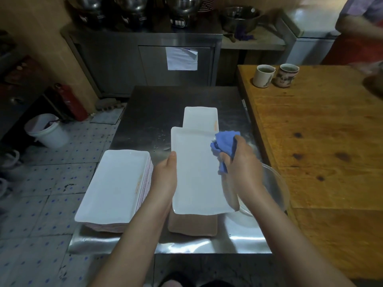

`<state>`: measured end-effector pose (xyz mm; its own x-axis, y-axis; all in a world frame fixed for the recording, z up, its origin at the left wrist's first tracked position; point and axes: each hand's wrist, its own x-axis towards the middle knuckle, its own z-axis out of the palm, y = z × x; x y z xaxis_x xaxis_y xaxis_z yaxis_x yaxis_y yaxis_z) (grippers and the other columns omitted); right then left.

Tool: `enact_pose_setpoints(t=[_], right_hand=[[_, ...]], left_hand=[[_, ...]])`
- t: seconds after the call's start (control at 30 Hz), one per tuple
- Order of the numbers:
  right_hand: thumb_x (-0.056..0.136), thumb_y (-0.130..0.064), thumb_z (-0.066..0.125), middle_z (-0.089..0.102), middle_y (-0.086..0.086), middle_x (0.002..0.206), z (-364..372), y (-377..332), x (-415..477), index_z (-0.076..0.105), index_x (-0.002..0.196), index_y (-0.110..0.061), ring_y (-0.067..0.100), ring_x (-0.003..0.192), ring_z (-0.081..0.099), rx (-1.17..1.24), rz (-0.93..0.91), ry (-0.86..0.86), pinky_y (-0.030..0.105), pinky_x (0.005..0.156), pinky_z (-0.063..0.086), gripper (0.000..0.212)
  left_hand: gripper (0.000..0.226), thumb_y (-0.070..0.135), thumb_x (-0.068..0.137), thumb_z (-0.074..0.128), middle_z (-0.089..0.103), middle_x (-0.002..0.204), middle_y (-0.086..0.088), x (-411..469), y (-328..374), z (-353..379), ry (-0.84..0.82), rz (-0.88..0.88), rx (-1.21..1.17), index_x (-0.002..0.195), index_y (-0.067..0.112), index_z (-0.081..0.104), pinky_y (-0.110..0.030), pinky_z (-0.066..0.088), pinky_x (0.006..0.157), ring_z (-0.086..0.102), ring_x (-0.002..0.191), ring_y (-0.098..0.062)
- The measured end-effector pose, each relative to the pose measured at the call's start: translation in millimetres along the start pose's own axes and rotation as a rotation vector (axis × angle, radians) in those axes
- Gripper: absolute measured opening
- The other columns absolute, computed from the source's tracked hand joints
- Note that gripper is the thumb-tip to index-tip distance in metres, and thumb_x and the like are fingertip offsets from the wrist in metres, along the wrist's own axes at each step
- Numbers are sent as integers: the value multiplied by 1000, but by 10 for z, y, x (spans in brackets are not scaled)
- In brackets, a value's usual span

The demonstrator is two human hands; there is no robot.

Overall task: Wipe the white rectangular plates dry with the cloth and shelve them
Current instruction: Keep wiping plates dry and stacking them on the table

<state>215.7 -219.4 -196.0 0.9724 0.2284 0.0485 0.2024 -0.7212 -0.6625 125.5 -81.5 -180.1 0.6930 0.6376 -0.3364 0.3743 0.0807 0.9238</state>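
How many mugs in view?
2. A white mug and a patterned mug stand side by side on the wooden table, far left corner; none seen elsewhere.

It is a restaurant kitchen: a steel surface (149, 112), a steel cabinet (116, 65), large metal pots (182, 7), a stack of identical plates (116, 183).

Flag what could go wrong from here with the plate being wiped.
The left hand grips the held plate by one long edge only; pressure from the right hand with the blue cloth could tip it or make it slip.
The plate stack sits close to the left edge of the steel table, beside the left forearm; a nudge might send it off.
The glass bowl lies under the right forearm and could get knocked.
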Motion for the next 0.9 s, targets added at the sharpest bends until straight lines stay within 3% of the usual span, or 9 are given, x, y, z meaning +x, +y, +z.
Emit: enact_pose_setpoints(t=[0.07,0.13,0.2,0.33,0.43,0.57,0.63,0.8,0.9], right_hand=[[92,-25,60,50,-10,105,-63,55,21,39,136,-22,10,92,51,140,19,9,25,76,40,49],[87,-25,68,46,-12,111,-83,100,45,43,134,-22,7,97,47,339,113,-22,19,71,42,53],[86,-28,68,46,-12,112,-52,155,51,48,125,-22,5,92,48,513,233,-60,13,62,39,45],[97,-26,50,60,2,113,39,227,16,57,107,-21,8,86,54,790,432,-76,20,69,43,14],[97,-16,49,59,0,100,92,304,5,57,115,-19,5,78,55,750,456,-98,18,62,45,20],[93,-13,56,57,-6,82,149,370,-55,50,126,-17,2,71,54,724,417,-109,10,53,41,34],[92,-14,58,56,-10,83,185,374,-65,44,131,-18,-1,73,54,713,411,-133,13,59,40,42],[91,-15,60,57,-9,82,260,378,-62,38,139,-14,0,73,54,687,414,-163,15,62,42,52],[91,-14,59,58,-7,81,291,400,-67,38,138,-14,1,72,55,678,401,-173,15,62,42,52]], left_hand=[[41,37,100,34,68,84,-1,40,-90,-30,2,-32,-1,84,16,65,-28,49,69,65,77,-18],[38,37,100,34,67,85,0,102,-202,-54,-12,-63,6,89,15,64,-22,46,60,62,72,-12],[36,38,100,36,66,89,-2,180,-324,-57,-39,-82,36,93,15,63,-21,45,59,61,72,-11],[30,36,99,42,65,92,-5,297,-589,-45,-88,-184,63,97,14,62,-20,44,56,61,74,-18],[29,34,98,44,66,96,-7,389,-788,-49,-105,-234,103,96,12,63,-24,49,64,63,79,-21],[34,43,94,47,71,91,-3,539,-1009,-35,-125,-232,209,77,20,65,-43,52,89,67,90,-27],[36,46,92,48,70,84,0,602,-1071,-13,-128,-209,265,74,19,65,-40,53,87,67,87,-25],[43,37,94,46,56,63,-3,618,-1144,12,-43,-59,550,59,13,51,-29,35,57,53,65,-25],[38,34,93,48,58,87,-8,625,-1263,31,47,38,709,68,10,61,-32,47,68,58,77,-31]])
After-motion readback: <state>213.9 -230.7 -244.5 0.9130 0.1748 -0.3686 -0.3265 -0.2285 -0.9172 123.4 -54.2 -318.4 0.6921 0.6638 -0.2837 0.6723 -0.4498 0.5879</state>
